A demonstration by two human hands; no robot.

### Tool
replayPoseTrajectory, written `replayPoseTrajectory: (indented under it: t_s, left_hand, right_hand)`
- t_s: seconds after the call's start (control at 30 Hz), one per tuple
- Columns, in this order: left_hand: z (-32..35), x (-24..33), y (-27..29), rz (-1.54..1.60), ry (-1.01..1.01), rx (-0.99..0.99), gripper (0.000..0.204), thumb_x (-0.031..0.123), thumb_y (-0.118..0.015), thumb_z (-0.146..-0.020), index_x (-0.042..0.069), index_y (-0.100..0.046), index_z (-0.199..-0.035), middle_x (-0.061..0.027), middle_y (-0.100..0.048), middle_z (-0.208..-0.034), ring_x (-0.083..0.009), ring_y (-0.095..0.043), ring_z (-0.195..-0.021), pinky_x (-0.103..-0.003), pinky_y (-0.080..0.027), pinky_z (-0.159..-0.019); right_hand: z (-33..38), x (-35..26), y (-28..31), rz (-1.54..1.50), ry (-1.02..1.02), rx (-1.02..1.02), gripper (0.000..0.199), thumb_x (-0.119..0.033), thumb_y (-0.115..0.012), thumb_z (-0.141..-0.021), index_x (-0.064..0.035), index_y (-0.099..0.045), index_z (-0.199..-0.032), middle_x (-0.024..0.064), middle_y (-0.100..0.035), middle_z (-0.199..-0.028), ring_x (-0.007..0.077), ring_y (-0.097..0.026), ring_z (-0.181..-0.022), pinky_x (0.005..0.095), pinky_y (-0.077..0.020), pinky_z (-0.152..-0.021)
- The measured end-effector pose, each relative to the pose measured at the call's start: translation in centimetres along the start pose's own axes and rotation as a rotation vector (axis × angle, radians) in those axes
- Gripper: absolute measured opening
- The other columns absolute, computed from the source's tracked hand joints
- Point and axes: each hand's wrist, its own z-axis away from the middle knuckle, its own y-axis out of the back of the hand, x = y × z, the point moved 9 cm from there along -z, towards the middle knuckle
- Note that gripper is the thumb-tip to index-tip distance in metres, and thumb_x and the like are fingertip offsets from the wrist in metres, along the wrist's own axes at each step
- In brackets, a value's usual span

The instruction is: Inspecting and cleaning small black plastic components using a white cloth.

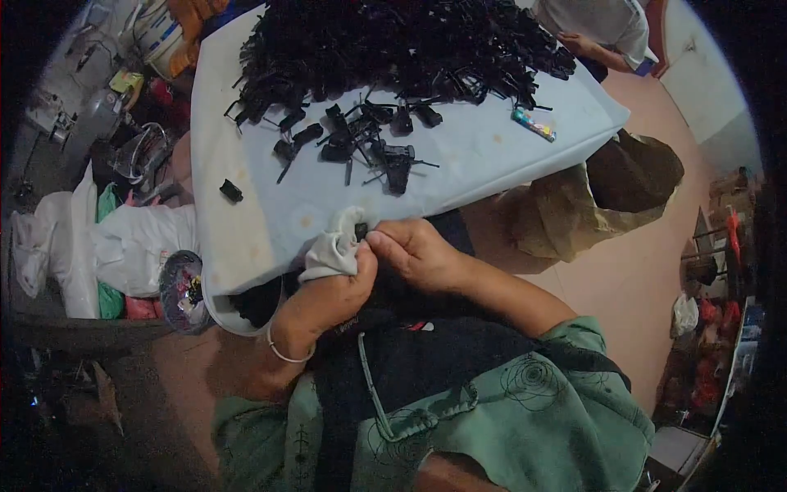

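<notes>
Both hands meet just off the near edge of the white-covered table. My left hand is closed around a crumpled white cloth. A small black plastic part pokes out between the cloth and my fingertips. Thumb and fingers of my right hand pinch at that part, partly covering it. Ahead of them lie several loose black plastic pieces with thin rods. One short black piece sits alone at the left. A large heap of similar black parts fills the table's far side.
A colourful wrapped tube lies near the table's right edge. An opened brown paper sack stands beside it on the floor. Below the near left corner is a white tub; a bowl is left of it. Another person is at far right.
</notes>
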Motion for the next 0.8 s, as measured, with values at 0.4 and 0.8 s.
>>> replayPoseTrajectory:
  t_s: [0.4, 0.8]
  left_hand:
    - [1.0, -11.0, 6.5, -0.132, 0.498, 0.271, 0.042, 0.022, -0.049, -0.083, 0.0, -0.043, -0.119, -0.0229, -0.05, -0.111, -0.0365, -0.047, -0.103, -0.038, -0.036, -0.091]
    - [-4.2, -4.8, -0.3, 1.406, 0.498, 0.147, 0.023, 0.019, -0.043, -0.09, 0.003, -0.053, -0.103, -0.0011, -0.055, -0.073, -0.0059, -0.053, -0.06, -0.02, -0.042, -0.047]
  right_hand:
    - [-1.9, 1.2, 6.0, 0.914, 0.054, 0.218, 0.029, -0.021, -0.059, -0.078, -0.0068, -0.048, -0.1, 0.0154, -0.058, -0.071, 0.0341, -0.057, -0.065, 0.0412, -0.0448, -0.054]
    - [-1.3, -0.2, 5.1, -0.224, -0.021, -0.051, 0.016, -0.011, -0.052, -0.081, -0.0026, -0.053, -0.095, -0.001, -0.053, -0.085, 0.0062, -0.046, -0.082, 0.0211, -0.0376, -0.072]
